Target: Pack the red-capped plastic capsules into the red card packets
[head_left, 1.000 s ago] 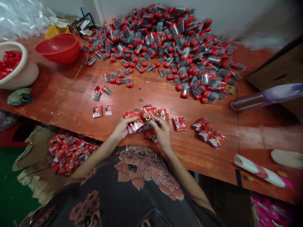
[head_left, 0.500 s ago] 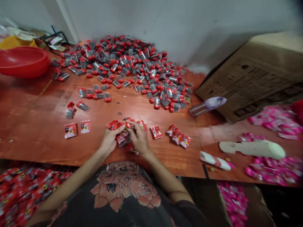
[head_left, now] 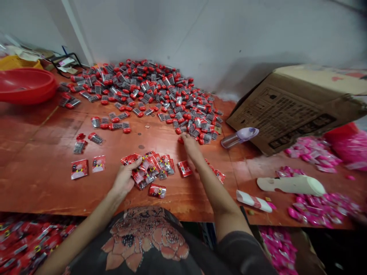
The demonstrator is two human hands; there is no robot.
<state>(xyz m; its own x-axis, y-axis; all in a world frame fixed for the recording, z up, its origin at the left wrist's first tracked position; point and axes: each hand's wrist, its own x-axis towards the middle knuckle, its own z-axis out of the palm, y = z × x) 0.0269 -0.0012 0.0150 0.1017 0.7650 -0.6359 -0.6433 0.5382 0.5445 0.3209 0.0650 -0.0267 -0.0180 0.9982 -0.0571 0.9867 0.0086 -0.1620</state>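
My left hand (head_left: pixel 126 176) has its thumb over the left end of a bunch of red printed packets (head_left: pixel 150 168) on the table, gripping some of them. My right hand (head_left: pixel 189 144) reaches to the near edge of a heap of small clear-and-grey pieces with red ends (head_left: pixel 149 86). Its fingers close around one red-ended piece (head_left: pixel 180 140), mostly hidden by the hand. A single red packet (head_left: pixel 157 191) lies in front of the bunch. Another red packet (head_left: pixel 184 168) lies just left of my right forearm, which partly covers more packets.
Left are two red packets (head_left: pixel 79 169) and a red bowl (head_left: pixel 27 86). A purple-and-clear scoop (head_left: pixel 240 137) leans by a cardboard box (head_left: pixel 289 110). Farther right lie a pale curved piece (head_left: pixel 291 185), a white roll (head_left: pixel 254 201) and pink packets (head_left: pixel 321 210). Red packets (head_left: pixel 25 240) fill the space below the table's left edge.
My right hand has left the bunch of red packets and moved up and right to the heap. The bunch now lies spread on the table under my left hand. The view has shifted slightly.
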